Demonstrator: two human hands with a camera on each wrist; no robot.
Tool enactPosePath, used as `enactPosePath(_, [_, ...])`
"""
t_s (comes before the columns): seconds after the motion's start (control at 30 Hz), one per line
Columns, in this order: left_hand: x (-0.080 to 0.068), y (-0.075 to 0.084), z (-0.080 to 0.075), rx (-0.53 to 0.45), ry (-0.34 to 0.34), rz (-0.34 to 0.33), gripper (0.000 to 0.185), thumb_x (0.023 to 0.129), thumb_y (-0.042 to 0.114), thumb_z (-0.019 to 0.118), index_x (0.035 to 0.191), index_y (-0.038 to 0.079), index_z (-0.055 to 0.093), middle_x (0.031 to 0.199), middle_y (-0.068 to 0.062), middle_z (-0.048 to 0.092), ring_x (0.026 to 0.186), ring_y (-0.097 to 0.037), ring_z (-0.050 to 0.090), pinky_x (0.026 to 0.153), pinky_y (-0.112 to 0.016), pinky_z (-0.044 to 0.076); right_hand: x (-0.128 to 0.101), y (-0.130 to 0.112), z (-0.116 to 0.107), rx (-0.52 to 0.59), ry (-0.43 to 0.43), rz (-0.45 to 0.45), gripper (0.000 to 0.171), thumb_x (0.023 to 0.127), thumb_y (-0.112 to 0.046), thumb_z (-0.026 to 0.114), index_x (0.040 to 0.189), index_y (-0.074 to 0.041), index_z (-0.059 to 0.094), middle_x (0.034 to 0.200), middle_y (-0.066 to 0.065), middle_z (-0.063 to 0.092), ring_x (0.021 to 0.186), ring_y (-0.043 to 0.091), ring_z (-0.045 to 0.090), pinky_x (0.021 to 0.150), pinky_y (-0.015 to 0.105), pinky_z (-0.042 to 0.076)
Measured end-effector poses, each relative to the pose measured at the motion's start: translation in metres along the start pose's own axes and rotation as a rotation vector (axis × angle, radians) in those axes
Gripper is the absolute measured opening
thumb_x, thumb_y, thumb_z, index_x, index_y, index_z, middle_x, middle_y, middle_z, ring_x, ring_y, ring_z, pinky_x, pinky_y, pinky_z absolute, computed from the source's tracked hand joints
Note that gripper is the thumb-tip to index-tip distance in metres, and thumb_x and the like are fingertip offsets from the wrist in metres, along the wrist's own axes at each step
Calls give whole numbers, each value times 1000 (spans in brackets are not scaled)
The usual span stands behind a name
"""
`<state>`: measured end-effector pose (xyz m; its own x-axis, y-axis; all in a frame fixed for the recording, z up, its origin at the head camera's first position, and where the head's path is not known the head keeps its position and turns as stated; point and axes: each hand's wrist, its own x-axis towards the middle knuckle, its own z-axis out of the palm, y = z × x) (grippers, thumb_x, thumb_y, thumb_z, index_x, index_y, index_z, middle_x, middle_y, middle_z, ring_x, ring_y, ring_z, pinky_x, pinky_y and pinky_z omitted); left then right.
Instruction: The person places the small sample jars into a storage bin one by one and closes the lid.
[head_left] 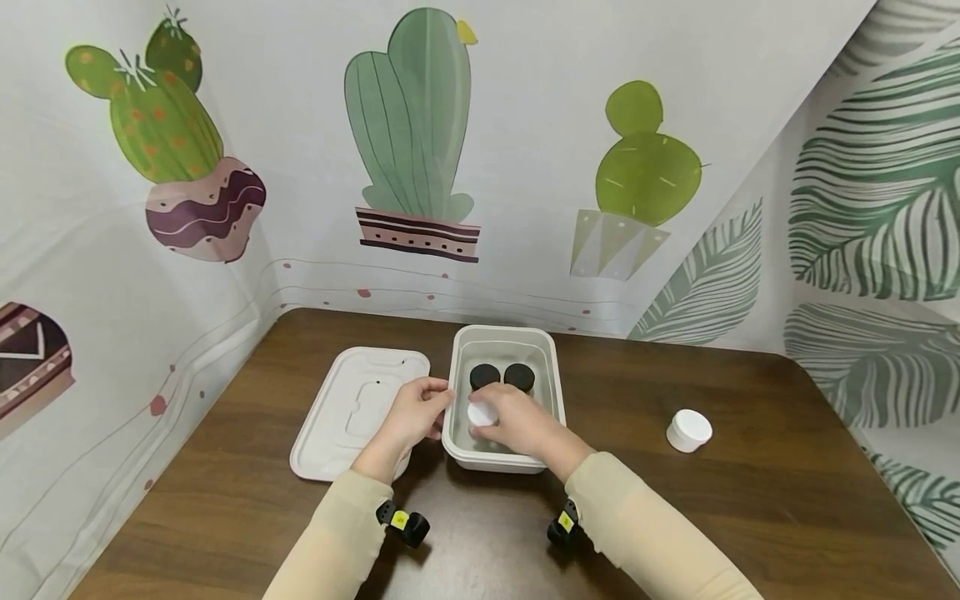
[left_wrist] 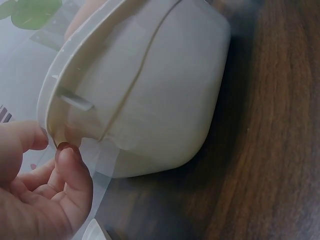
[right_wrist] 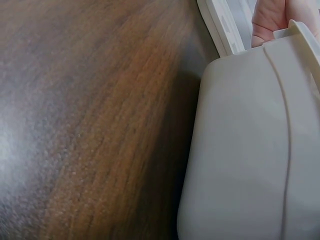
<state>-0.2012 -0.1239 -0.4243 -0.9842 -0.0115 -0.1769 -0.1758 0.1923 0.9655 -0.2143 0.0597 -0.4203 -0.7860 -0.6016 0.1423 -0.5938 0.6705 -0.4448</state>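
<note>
A light grey plastic box stands on the table, its inside facing up. My left hand pinches the box's left rim between thumb and fingers; the left wrist view shows this hand close up at the edge. Inside the box, my right hand grips a small white round jar from above. Two black round lids sit side by side behind it in the box; what is under them is mostly hidden. The right wrist view shows the box's outer wall, but not the fingers of my right hand.
The box's flat white cover lies on the table left of the box, partly under my left hand and forearm. Another white lidded jar stands to the right on the brown wooden table. A printed cactus cloth hangs behind.
</note>
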Motion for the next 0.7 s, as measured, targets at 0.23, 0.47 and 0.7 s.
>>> enactPosePath(0.23, [0,-1,1,-9,4,-7,29,90,13,58,114,-2,59,85,-13,65,55,-13,54,44,-24,46,1,2,1,8,-20,-15,45,81,-25,75,119,-5,61,116,8,63,100,19,58,86,36,50])
enactPosePath(0.47, [2,-1,0,7,-1,-5,30,90,13,58,115,-2,58,92,-19,66,55,-13,54,46,-26,47,1,3,2,13,-25,-20,47,81,-27,75,120,-6,61,116,8,63,101,18,58,87,36,49])
enactPosePath(0.7, [2,-2,1,-17,-9,-17,31,91,14,58,117,-3,58,90,-18,65,57,-13,56,46,-25,47,0,2,0,-4,-29,-11,50,80,-29,75,122,-7,60,118,7,63,101,17,58,86,35,50])
